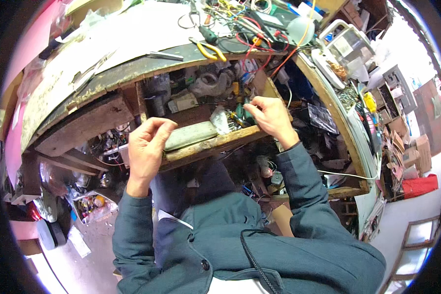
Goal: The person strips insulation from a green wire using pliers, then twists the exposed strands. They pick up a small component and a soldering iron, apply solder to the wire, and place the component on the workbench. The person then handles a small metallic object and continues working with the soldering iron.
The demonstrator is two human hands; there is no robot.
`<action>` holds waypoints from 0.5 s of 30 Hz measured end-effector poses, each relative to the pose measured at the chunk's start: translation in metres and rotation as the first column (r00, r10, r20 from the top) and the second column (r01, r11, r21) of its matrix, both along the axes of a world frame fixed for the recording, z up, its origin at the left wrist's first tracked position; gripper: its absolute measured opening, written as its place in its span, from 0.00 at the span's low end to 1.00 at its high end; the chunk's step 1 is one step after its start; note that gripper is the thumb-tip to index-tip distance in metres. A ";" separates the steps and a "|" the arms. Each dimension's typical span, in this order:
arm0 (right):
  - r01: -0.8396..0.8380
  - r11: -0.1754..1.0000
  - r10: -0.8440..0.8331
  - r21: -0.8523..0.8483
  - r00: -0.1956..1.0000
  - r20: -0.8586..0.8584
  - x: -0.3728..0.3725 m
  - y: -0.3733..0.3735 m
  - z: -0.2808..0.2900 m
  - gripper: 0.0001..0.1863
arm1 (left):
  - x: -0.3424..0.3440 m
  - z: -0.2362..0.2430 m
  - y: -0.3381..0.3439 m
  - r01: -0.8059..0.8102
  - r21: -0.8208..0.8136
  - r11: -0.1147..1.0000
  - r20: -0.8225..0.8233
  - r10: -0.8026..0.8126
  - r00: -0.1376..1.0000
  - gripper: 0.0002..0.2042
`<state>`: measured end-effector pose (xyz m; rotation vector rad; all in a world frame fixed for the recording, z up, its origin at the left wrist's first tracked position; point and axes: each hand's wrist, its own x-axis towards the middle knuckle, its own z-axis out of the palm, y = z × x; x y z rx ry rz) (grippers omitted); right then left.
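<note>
A wooden drawer [213, 147] stands pulled out in front of me, filled with loose parts. My left hand [149, 149] is over its left front corner, thumb and fingers pinched together. Over the right front corner is my right hand [274, 118], its fingers curled in against the thumb. Whether anything small is in either pinch cannot be made out. Between the hands lie a pale flat bar [191, 135] along the drawer's front, a crumpled clear plastic bag [220, 121] and a screwdriver-like tool [237, 119]. Grey round parts [211, 83] sit farther back.
Yellow-handled pliers [209, 52] and silver tweezers [165, 56] lie on the worktop [122, 36] above the drawer. Tangled red wires [255, 44] hang over its edge. A bin of small parts [94, 206] is at lower left; cardboard pieces [416, 156] are stacked at right.
</note>
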<state>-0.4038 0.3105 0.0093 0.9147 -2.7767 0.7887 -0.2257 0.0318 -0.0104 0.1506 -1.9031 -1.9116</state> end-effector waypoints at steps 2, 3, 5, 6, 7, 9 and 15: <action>-0.046 0.999 0.046 0.016 0.997 -0.058 -0.006 0.001 -0.003 0.14 | -0.001 -0.001 0.002 0.048 -0.024 0.999 0.033 -0.047 0.998 0.08; -0.051 0.998 0.052 0.022 0.998 -0.032 -0.008 0.002 -0.005 0.14 | -0.001 0.001 0.004 0.054 -0.105 0.993 0.099 -0.044 0.994 0.09; -0.057 0.998 0.055 0.033 0.996 0.076 -0.010 -0.002 -0.003 0.14 | -0.001 0.004 0.007 0.050 -0.229 0.972 0.160 -0.013 0.987 0.10; -0.066 0.993 0.057 0.100 0.994 0.089 -0.014 -0.004 -0.003 0.13 | -0.001 0.007 0.009 0.033 -0.273 0.961 0.153 0.009 0.988 0.11; -0.081 0.989 0.072 0.127 0.995 0.075 -0.015 -0.003 -0.001 0.13 | -0.002 0.006 0.012 0.020 -0.325 0.946 0.153 0.032 0.988 0.11; -0.056 0.984 0.042 0.170 0.996 0.083 -0.019 -0.009 0.007 0.13 | -0.003 0.014 0.013 0.038 -0.440 0.897 0.205 0.060 0.977 0.10; -0.090 0.957 0.082 0.274 0.996 0.041 -0.021 -0.024 0.002 0.12 | -0.002 0.010 0.012 -0.010 -0.468 0.884 0.101 0.064 0.993 0.09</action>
